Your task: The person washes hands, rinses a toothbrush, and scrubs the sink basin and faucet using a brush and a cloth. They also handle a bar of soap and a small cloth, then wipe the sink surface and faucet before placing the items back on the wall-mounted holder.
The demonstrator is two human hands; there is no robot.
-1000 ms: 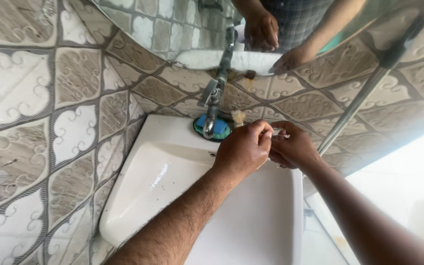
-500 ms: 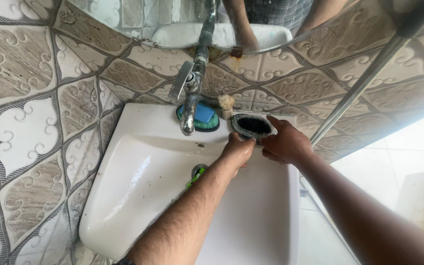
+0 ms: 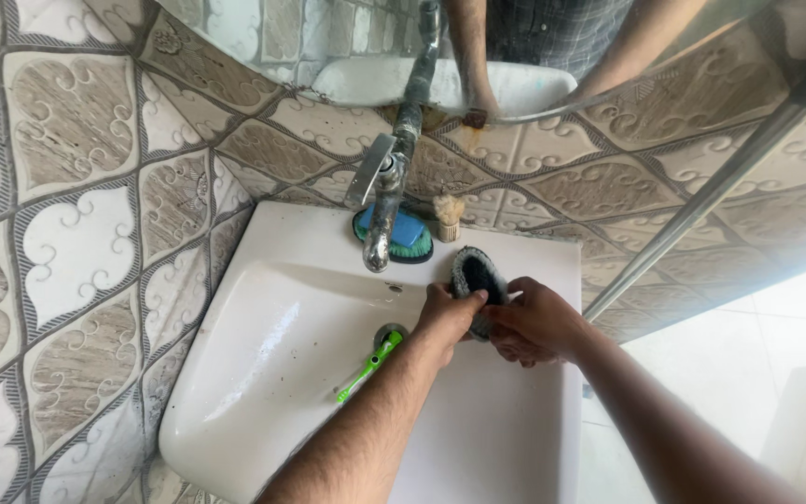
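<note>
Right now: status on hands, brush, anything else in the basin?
Left hand and right hand both grip the oval scrub brush over the sink. Green toothbrush lies by the drain. Tap hangs just left.

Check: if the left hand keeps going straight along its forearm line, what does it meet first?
The left hand already touches the oval scrub brush with its fingertips, so the brush comes first; beyond it, probably the sink back ledge, though depth is unclear.

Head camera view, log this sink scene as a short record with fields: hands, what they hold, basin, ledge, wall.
left hand: fingers on the brush's near edge
right hand: grips the brush from the right
brush: oval, dark bristles, held over the basin's back edge
basin: white; green toothbrush lies by the drain
ledge: blue soap on a green dish, small shaving brush upright
tap: metal, no water seen
wall: patterned tiles
</note>
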